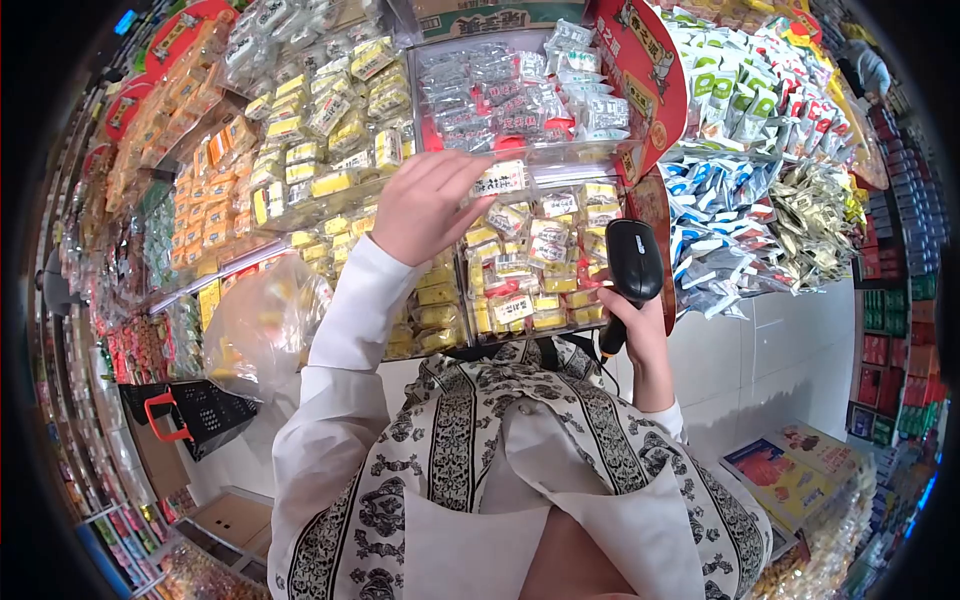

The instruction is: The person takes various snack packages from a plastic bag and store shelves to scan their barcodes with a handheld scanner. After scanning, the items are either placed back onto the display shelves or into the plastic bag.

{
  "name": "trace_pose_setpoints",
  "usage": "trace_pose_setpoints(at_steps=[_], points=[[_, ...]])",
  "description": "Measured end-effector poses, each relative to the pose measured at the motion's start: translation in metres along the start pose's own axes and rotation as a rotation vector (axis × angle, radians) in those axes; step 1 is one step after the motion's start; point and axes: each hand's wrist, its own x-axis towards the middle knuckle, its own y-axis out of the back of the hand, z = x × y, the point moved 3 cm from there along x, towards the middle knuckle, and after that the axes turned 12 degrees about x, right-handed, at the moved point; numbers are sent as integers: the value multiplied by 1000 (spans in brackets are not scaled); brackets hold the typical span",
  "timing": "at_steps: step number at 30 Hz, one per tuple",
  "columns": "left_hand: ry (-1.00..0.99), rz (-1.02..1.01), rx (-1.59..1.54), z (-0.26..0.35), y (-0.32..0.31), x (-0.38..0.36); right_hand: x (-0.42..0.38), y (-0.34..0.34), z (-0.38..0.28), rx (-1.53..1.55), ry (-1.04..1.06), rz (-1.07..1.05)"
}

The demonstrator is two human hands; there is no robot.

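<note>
My left hand [432,203] is raised over the middle of the display, its fingers closed on a small white-labelled packet [500,178] with dark characters. Below and to the right, my right hand [638,335] is wrapped round the handle of a black handheld scanner [634,262], whose head points up and away from me. Between the hands lie yellow packets [549,242] in a clear-walled bin. Silver packets [515,95] fill the bin just beyond my left hand.
Orange packets [210,215] stand at the left, with a clear plastic bag [262,320] nearer. A black basket [205,415] with a red handle is at the lower left. Blue-and-white bags [715,235] hang over the right side. A printed box [795,470] sits at lower right.
</note>
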Motion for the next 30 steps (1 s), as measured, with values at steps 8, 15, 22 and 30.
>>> trace_pose_setpoints(at_steps=[8, 15, 22, 30], points=[[68, -2, 10, -14, 0, -6, 3, 15, -3, 46, -28, 79], [222, -2, 154, -56, 32, -56, 6, -7, -7, 39, -117, 11], [322, 31, 294, -91, 51, -65, 10, -20, -8, -9, -115, -72], [424, -90, 372, -161, 2, -67, 2, -14, -10, -8, -92, -62]])
